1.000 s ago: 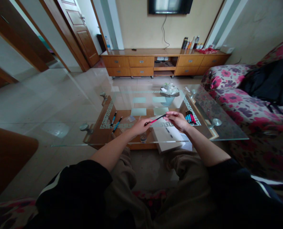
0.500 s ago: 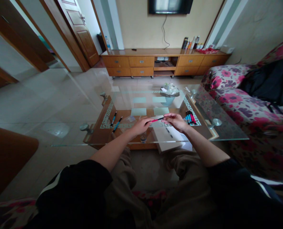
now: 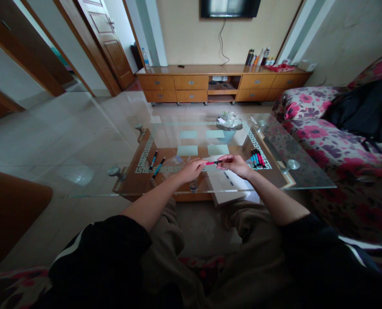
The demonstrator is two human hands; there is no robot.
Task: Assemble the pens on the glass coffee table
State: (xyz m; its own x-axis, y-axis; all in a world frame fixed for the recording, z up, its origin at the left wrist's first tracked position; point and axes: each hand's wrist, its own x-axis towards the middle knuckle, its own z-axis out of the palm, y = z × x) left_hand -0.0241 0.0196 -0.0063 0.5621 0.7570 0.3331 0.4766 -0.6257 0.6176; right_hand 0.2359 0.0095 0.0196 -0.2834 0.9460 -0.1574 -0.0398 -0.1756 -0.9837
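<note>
A red and black pen point(image 3: 212, 163) lies level between my two hands, above the glass table point(image 3: 165, 182). My left hand point(image 3: 191, 170) is closed on its red end. At the black end, the fingers of my right hand point(image 3: 234, 165) pinch it, hiding the tip. To the right, a row of blue and red pens with black ends point(image 3: 257, 159) rests on the glass. Two blue and black pens lie apart on the left, a nearer pen point(image 3: 158, 168) and a farther pen point(image 3: 153, 160).
Beneath the glass are a white box point(image 3: 224, 191) and a small glass cup point(image 3: 194, 185). Behind the table's middle stands a waste basket point(image 3: 227, 135) with a full bag. A flowered sofa point(image 3: 313, 133) borders the right side, and a wooden cabinet point(image 3: 191, 81) runs along the wall.
My right hand has shifted slightly left and down, closer to my left hand. Less of the pen shows between them, and it lies more level.
</note>
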